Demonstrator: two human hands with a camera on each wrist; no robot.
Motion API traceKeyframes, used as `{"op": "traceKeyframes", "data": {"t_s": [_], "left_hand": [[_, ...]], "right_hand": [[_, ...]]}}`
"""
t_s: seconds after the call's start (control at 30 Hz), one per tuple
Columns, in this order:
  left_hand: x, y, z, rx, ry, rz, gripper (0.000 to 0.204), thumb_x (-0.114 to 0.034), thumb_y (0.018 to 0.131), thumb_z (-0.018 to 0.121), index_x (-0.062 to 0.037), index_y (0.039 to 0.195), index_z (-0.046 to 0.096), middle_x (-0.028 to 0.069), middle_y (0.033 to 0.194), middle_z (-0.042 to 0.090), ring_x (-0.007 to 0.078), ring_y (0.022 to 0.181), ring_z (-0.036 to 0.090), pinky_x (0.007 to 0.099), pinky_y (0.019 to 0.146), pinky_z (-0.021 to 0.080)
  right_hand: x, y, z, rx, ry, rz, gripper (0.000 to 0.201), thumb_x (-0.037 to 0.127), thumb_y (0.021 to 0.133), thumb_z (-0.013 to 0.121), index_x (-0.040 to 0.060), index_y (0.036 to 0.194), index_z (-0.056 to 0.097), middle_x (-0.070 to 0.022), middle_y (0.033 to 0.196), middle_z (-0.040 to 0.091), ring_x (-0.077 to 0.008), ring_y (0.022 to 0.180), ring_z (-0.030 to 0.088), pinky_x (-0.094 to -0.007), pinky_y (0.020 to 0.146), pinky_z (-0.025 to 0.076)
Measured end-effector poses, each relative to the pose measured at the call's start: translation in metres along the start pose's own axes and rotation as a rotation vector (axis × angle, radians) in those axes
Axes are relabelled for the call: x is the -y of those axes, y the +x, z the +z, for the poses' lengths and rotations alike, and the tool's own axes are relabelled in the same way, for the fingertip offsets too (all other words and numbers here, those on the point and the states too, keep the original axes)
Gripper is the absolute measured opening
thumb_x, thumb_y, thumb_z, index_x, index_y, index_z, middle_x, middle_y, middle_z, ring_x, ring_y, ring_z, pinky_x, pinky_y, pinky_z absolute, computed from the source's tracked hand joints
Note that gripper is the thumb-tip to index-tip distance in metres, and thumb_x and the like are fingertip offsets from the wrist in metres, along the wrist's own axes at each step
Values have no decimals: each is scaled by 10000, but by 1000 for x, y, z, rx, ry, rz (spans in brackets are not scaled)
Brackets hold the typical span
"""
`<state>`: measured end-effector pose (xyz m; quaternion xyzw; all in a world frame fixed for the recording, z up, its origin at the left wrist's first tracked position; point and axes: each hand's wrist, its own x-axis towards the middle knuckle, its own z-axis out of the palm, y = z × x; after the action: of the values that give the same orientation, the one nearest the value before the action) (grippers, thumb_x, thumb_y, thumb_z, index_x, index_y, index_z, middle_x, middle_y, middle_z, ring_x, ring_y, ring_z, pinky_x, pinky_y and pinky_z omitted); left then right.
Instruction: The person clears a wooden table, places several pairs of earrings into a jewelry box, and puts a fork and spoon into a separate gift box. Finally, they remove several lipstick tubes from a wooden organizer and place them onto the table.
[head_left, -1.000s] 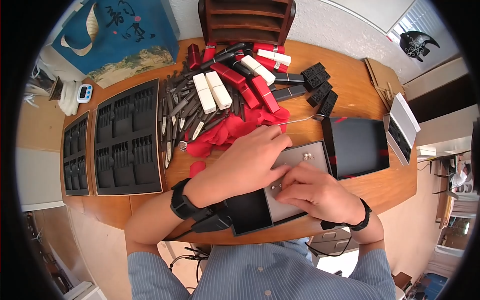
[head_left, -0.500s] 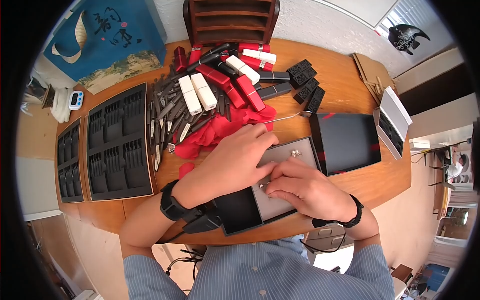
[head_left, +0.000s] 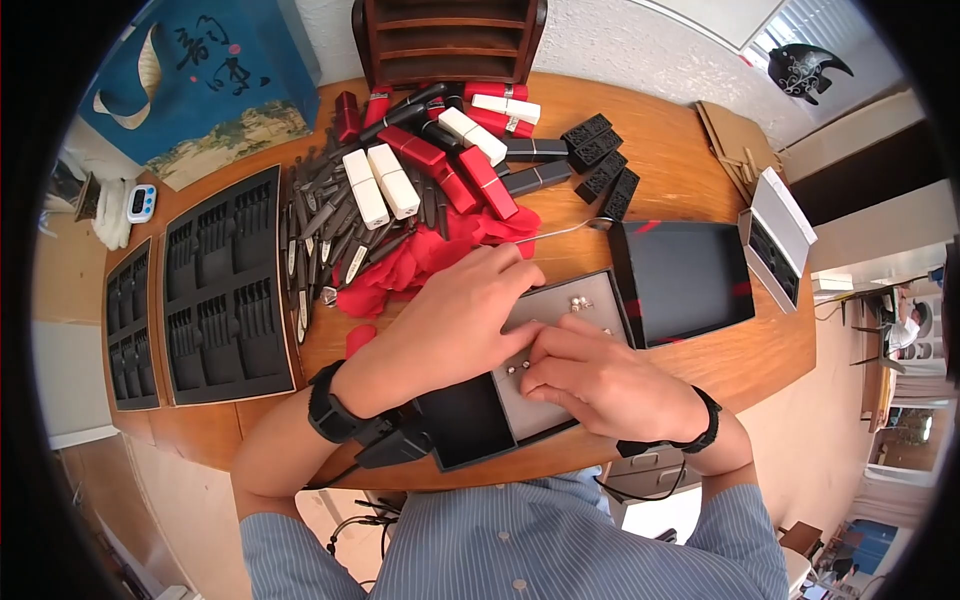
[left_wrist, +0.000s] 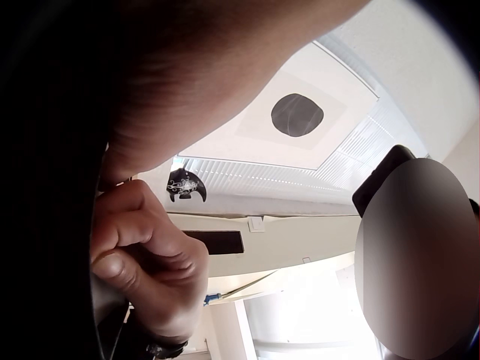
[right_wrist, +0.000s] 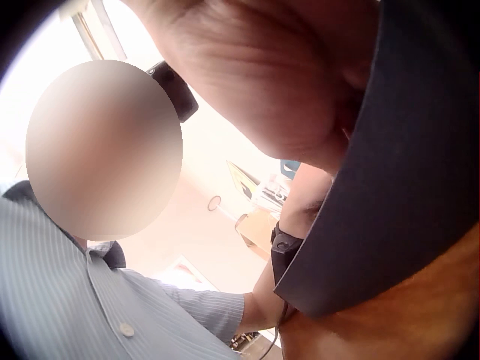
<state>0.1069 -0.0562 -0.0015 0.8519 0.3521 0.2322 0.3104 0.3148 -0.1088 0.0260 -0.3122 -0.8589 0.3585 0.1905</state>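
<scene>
A shallow black box (head_left: 622,309) with a grey pad (head_left: 590,285) inside lies in front of the person in the head view. Small pearl earrings (head_left: 580,303) sit on the pad near its far edge, and a pair of studs (head_left: 520,367) lies beside the right fingertips. My left hand (head_left: 455,315) grips the box's far left corner, thumb on the pad and fingers over the rim. With thumb and fingers pinched together, my right hand (head_left: 605,380) holds a small earring down at the pad, mostly hidden. In the left wrist view the right hand (left_wrist: 146,255) shows curled fingers.
Left of the box lie red petals (head_left: 400,265), a heap of dark knives (head_left: 325,215), and black slotted trays (head_left: 222,285). Red and white lipstick cases (head_left: 393,180) pile up behind. An empty black lid (head_left: 690,280) and a white case (head_left: 775,240) stand to the right.
The head view has shifted, so the whole scene sits further left. Both hands stay at the box; the right fingertips have moved slightly, with two studs now showing beside them.
</scene>
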Motion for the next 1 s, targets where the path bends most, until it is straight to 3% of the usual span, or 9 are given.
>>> {"op": "traceKeyframes", "data": {"t_s": [0.47, 0.57, 0.67, 0.77, 0.83, 0.87, 1.0], "left_hand": [[0, 1, 0, -3, 16, 16, 396, -117, 785, 772, -4, 1117, 589, 138, 1042, 570, 342, 1005, 587, 412, 852, 502], [0, 0, 1, -5, 13, 22, 392, -134, 791, 777, -1, 1111, 595, 143, 1036, 573, 345, 996, 590, 414, 851, 500], [3, 0, 2, -17, 23, 27, 367, -158, 816, 775, -1, 1100, 605, 144, 1025, 576, 343, 983, 596, 414, 847, 500], [2, 1, 2, -32, 16, 58, 330, -175, 850, 764, -5, 1090, 616, 131, 999, 576, 313, 940, 599, 393, 820, 499], [-6, 2, -6, -41, -38, 45, 295, -172, 875, 757, -11, 1087, 628, 90, 949, 565, 220, 822, 562, 330, 745, 485], [-10, 1, -10, -36, -17, 71, 295, -172, 875, 757, -11, 1087, 628, 90, 949, 565, 220, 822, 562, 330, 745, 485], [-32, -13, -31, -171, 48, 48, 266, -96, 864, 752, -15, 1092, 642, 57, 945, 567, 160, 760, 524, 289, 709, 463]], "right_hand": [[-4, 0, 3, -46, -14, 37, 92, 56, 875, 692, 44, 926, 616, -82, 985, 601, -304, 949, 566, -387, 824, 486], [-11, 0, -1, -80, 112, -26, 83, 61, 898, 692, 38, 969, 655, -85, 939, 619, -300, 917, 587, -377, 814, 493], [-14, -1, -10, -182, 318, -31, 83, 52, 911, 698, 35, 993, 698, -80, 885, 645, -274, 856, 607, -360, 774, 502], [-26, -8, -22, -546, 206, 74, 66, 36, 909, 713, 23, 972, 729, -54, 866, 672, -147, 725, 571, -273, 664, 465], [-40, -8, -29, -690, 144, 69, 72, 43, 914, 710, 20, 979, 729, -50, 853, 665, -132, 709, 558, -265, 654, 458], [-44, -7, -36, -804, 89, 75, 78, 51, 919, 707, 17, 986, 730, -47, 841, 659, -118, 693, 546, -258, 644, 450], [-58, -12, -49, -869, 40, 127, 103, 81, 933, 700, 8, 999, 733, -40, 836, 657, -103, 668, 530, -253, 633, 455]]}}
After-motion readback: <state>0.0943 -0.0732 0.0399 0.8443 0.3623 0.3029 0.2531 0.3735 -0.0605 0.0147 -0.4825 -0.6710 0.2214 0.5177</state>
